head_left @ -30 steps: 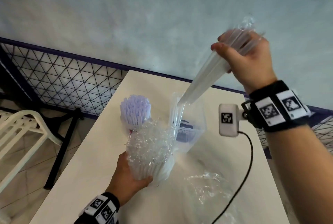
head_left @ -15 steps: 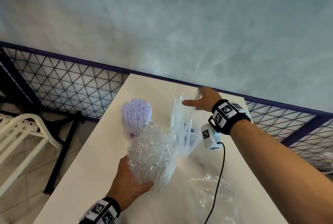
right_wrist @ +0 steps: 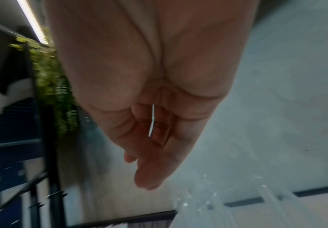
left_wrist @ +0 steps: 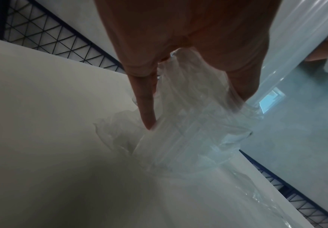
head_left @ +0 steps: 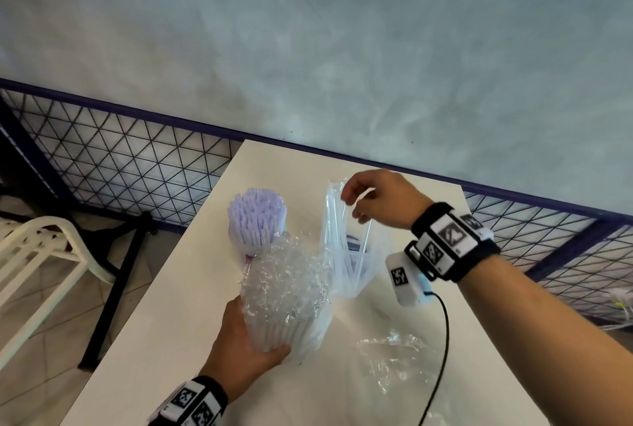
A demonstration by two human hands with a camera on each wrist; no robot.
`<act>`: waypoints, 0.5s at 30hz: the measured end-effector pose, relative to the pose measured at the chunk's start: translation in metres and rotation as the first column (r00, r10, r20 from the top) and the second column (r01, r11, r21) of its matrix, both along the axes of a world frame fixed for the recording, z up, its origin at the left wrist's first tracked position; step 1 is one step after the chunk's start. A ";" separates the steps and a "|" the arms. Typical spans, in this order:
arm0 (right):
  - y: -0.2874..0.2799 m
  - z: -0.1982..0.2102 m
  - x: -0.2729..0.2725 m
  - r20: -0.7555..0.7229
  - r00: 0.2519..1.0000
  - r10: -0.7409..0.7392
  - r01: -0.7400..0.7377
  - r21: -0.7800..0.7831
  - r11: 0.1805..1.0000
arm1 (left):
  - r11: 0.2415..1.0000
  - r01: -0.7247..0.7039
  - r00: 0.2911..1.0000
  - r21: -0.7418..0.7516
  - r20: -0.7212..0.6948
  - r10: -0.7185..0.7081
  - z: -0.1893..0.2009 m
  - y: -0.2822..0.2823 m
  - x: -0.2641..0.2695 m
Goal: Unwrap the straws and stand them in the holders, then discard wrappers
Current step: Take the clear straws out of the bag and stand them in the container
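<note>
Head view takes in the whole white table (head_left: pixel 191 329), which neither wrist camera does. On it, toward the far side, stand two holders: a left holder (head_left: pixel 257 220) packed with upright pale lilac straws, and just to its right a clear holder (head_left: pixel 352 254) with a few clear straws (head_left: pixel 334 220) leaning inside it. The left hand (head_left: pixel 245 353) is at the near side, its fingers and thumb curled round the lower part of a wrapped bundle of straws (head_left: pixel 287 295) whose crinkled clear plastic is bunched at the top; the bundle stands upright, just near of the two holders. A loose clear wrapper (head_left: pixel 394 360) lies flat on the table to the right of that bundle, with a black cable (head_left: pixel 442 350) running past it from the right wrist unit.

The right hand (head_left: pixel 380 199) hovers over the top of the clear holder, palm down, fingers loosely curled, thumb and forefinger tips close together at the upper ends of the leaning straws; whether they pinch one I cannot tell.

Left wrist view adds what the head view hides: from below, the forefinger (left_wrist: pixel 147 100) lies straight along the bundle's plastic (left_wrist: pixel 188 123) while the other side of the hand presses it from the right.

Right wrist view is blurred; the fingers (right_wrist: pixel 149 169) are drawn together and point downward, with clear straw tips (right_wrist: pixel 266 195) faint at lower right.
</note>
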State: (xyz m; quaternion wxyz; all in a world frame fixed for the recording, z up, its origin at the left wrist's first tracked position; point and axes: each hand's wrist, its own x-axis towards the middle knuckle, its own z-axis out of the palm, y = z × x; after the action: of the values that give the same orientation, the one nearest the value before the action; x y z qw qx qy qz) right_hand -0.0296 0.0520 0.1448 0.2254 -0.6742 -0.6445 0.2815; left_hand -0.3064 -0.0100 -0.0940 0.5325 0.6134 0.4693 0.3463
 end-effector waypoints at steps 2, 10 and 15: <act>-0.019 -0.005 -0.013 0.081 0.986 0.147 -0.142 -0.059 0.988 | 1.000 0.009 1.000 -0.018 0.006 -0.009 0.001 0.001 0.000; -0.063 -0.065 -0.033 0.094 0.960 0.265 -0.247 -0.174 0.953 | 1.000 -0.007 0.999 0.019 -0.032 0.007 0.003 -0.001 0.000; -0.067 -0.074 -0.036 0.038 0.973 0.229 -0.225 -0.093 0.970 | 0.998 -0.010 0.997 0.054 -0.076 0.014 0.010 -0.002 0.002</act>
State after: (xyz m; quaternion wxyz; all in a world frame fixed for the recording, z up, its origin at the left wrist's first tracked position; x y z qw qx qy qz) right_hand -0.0653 -0.0150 0.0711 0.1460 -0.6120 -0.7095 0.3174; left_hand -0.3045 -0.0123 -0.0843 0.4953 0.6374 0.4836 0.3384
